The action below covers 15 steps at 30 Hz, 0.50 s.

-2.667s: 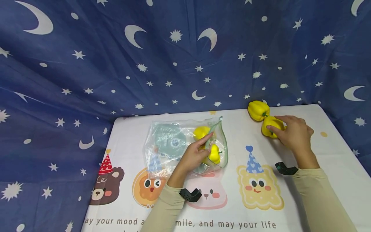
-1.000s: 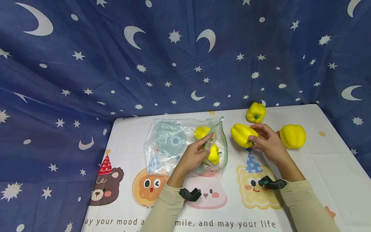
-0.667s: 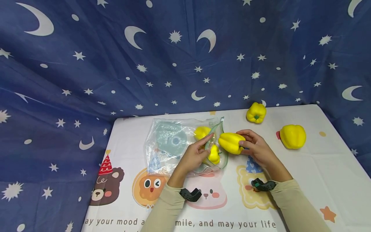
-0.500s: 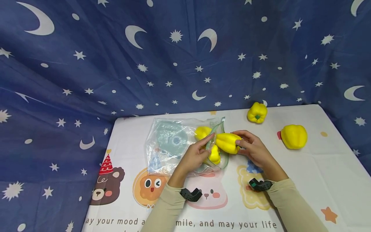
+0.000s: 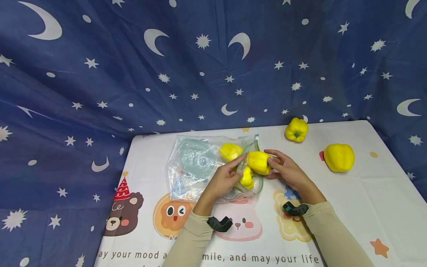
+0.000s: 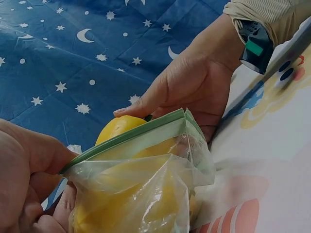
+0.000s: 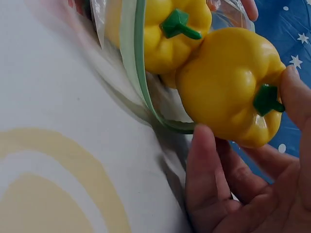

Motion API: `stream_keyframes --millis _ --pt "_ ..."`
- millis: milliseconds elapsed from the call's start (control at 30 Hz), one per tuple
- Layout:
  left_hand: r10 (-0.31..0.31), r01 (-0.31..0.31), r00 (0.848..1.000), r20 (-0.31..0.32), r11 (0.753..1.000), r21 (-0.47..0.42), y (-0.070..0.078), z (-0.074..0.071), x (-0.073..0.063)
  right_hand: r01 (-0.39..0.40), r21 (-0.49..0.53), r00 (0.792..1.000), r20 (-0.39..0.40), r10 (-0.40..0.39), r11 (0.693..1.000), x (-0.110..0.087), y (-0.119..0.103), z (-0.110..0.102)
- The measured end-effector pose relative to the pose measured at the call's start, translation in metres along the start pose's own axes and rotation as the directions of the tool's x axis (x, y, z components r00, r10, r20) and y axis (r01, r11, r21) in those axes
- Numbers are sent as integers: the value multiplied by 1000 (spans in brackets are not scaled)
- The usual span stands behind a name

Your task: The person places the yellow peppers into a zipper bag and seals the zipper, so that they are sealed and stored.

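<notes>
A clear zip bag (image 5: 197,159) with a green-edged mouth lies on the table in the head view. My left hand (image 5: 224,180) pinches the edge of its mouth between thumb and fingers, as the left wrist view shows at the green zip strip (image 6: 129,137). Inside are yellow bell peppers, one (image 5: 230,152) deeper in and another (image 5: 247,178) near the opening. My right hand (image 5: 289,173) grips a further yellow bell pepper (image 7: 228,82) by its stem end, thumb beside the green stem. That pepper's blunt end is within the bag's mouth, against the pepper there.
Two loose yellow bell peppers are on the right: one (image 5: 296,129) at the table's back edge by the blue star curtain (image 5: 200,66), one (image 5: 339,157) farther right. A white cloth (image 5: 367,207) with cartoon prints covers the table.
My right hand has carried a pepper leftward from the back right into the bag's mouth. The pepper deeper inside has shifted slightly left. My left hand stays in place on the bag.
</notes>
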<state>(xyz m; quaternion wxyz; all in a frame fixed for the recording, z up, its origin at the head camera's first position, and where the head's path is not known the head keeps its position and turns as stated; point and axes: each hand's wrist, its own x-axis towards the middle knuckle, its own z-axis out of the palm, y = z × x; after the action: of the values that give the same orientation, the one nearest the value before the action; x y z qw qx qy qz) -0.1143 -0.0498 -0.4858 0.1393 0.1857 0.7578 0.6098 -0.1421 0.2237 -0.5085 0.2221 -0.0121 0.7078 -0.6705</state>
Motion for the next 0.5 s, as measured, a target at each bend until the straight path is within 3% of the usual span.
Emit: stream_keyframes --millis 133,267,500 --pt "0 0 1000 -3 1000 2 -2 -1 0 9 -79 1000 30 -7 997 3 -1 0" --pt "-1 1 1000 1 1000 -7 -3 -2 -1 12 -23 997 75 -10 1000 5 -1 1" --pt "4 -4 1000 11 1000 -16 -4 -1 1 1 78 999 32 -3 997 11 2 2"
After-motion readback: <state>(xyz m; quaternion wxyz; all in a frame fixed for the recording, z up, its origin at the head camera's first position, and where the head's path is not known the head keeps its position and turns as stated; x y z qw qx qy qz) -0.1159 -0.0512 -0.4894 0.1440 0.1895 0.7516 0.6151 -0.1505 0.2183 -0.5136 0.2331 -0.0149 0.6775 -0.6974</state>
